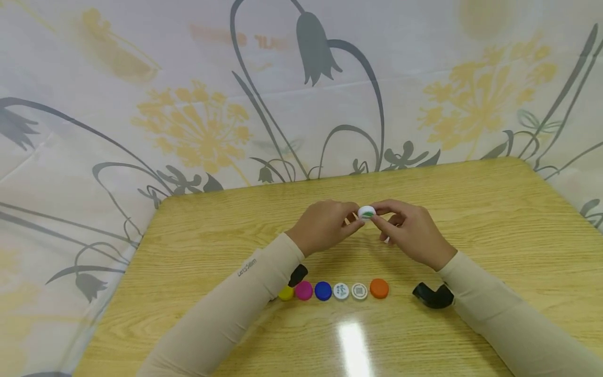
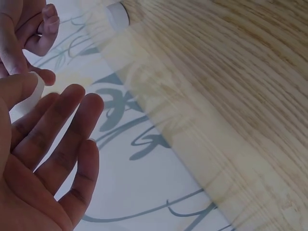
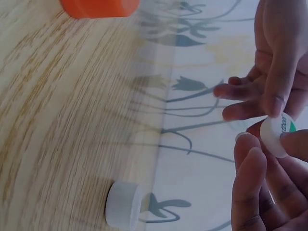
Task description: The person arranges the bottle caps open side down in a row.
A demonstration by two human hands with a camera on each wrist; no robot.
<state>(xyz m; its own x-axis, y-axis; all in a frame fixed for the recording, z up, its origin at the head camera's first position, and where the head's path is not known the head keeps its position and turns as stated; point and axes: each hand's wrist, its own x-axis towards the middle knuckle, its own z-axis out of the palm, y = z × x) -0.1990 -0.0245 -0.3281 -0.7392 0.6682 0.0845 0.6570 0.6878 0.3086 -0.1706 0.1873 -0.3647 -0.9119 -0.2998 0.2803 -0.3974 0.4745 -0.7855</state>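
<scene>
A white bottle cap (image 1: 366, 212) with a green mark on its top is held up between both hands, above the wooden table. My left hand (image 1: 327, 222) pinches its left edge between thumb and forefinger; the other fingers (image 2: 72, 125) stay loosely spread in the left wrist view. From the other side my right hand (image 1: 410, 228) grips the same cap (image 3: 275, 137) with thumb and fingertips. Below the right hand, a second white cap (image 3: 123, 205) stands on the table, mostly covered by that hand in the head view.
Nearer the body runs a row of caps: yellow (image 1: 286, 293), magenta (image 1: 303, 290), blue (image 1: 323, 290), two printed white ones (image 1: 341, 291) and orange (image 1: 379, 288). The left sleeve (image 1: 235, 298) hides the row's left end. A flower-patterned cloth (image 1: 282, 104) hangs behind the table (image 1: 494, 209).
</scene>
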